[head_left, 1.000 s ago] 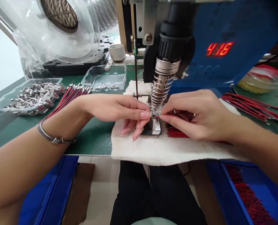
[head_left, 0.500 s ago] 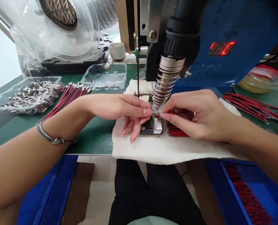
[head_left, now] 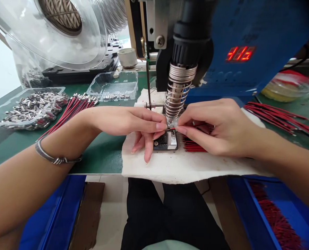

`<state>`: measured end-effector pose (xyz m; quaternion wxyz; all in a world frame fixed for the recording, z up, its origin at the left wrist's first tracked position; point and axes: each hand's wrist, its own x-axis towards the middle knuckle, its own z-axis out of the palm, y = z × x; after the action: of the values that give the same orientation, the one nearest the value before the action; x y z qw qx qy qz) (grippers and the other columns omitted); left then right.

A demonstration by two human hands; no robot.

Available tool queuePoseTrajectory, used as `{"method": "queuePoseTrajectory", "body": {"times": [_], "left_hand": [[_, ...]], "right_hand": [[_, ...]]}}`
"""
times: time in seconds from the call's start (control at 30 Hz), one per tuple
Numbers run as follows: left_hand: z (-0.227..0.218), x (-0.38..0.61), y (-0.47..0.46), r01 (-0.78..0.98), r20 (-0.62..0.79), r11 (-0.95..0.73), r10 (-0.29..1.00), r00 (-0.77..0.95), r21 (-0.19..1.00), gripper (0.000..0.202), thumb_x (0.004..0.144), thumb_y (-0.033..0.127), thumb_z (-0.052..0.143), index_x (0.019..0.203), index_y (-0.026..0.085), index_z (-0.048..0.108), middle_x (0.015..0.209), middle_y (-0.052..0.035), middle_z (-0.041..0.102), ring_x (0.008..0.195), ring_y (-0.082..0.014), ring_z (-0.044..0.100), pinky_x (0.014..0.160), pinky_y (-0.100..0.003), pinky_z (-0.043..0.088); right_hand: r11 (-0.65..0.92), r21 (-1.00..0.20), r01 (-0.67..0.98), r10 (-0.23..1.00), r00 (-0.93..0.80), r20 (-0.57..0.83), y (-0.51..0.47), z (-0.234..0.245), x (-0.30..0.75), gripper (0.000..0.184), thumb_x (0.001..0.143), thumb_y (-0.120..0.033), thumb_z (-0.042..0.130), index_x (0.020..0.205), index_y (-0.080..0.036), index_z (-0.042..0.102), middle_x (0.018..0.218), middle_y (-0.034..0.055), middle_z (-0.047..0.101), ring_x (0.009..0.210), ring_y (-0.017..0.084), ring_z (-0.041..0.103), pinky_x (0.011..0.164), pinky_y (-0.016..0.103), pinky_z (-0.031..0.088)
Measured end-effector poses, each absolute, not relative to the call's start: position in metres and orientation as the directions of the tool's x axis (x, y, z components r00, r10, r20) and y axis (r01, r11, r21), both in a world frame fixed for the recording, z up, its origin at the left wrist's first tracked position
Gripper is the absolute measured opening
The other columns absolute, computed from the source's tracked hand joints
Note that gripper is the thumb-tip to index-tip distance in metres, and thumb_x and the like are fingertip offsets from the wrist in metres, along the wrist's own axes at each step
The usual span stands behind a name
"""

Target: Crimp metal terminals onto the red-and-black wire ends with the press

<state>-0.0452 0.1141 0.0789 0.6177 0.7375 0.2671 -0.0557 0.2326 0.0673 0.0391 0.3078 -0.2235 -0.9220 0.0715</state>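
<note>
Under the tip of the soldering iron, with its coiled spring, my two hands almost meet over a small metal fixture. My left hand pinches a tiny metal piece between thumb and forefinger, its other fingers hanging loose; most of the piece is hidden. My right hand pinches a red wire whose end reaches to the iron's tip. Below the right hand, a bundle of red and black wires lies on the white cloth.
At left stand a clear tray of metal parts, finished-looking red and black wires with metal ends, and another clear tray. More wires lie at right beside the blue machine. Blue bins flank my legs.
The whole view has shifted slightly, so the iron and fixture appear further left. The red display digits have changed. Both hands keep their pinch at the iron's tip.
</note>
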Motion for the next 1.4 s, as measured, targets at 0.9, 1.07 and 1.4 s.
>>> {"method": "queuePoseTrajectory", "body": {"times": [0.9,1.07,1.4], "left_hand": [[0.082,-0.047,0.111,0.491,-0.423,-0.131,0.348,0.836,0.861,0.040,0.118,0.043,0.066,0.083,0.023,0.071,0.083,-0.0083,0.090,0.066,-0.0184,0.073,0.073,-0.023,0.064],[0.080,-0.049,0.113,0.476,-0.415,-0.124,0.332,0.847,0.871,0.047,0.123,0.048,0.065,0.084,0.024,0.074,0.084,-0.0093,0.091,0.065,-0.0189,0.076,0.072,-0.023,0.066],[0.081,-0.047,0.112,0.475,-0.420,-0.075,0.361,0.833,0.877,0.039,0.118,0.038,0.072,0.081,0.026,0.065,0.082,-0.0103,0.090,0.062,-0.0191,0.075,0.067,-0.023,0.065]], "right_hand": [[0.815,-0.360,0.454,0.578,-0.590,0.563,0.056,0.035,0.222,0.022,0.112,-0.015,0.073,0.093,-0.026,0.078,0.076,-0.0005,0.076,0.076,0.021,0.077,0.070,0.036,0.059],[0.812,-0.359,0.460,0.581,-0.579,0.573,0.054,0.035,0.222,0.021,0.110,-0.013,0.074,0.093,-0.025,0.078,0.078,0.0004,0.078,0.077,0.022,0.079,0.072,0.036,0.060],[0.811,-0.376,0.447,0.583,-0.580,0.568,0.054,0.033,0.220,0.021,0.108,-0.010,0.074,0.093,-0.024,0.079,0.083,0.0008,0.082,0.077,0.021,0.078,0.076,0.036,0.060]]}}
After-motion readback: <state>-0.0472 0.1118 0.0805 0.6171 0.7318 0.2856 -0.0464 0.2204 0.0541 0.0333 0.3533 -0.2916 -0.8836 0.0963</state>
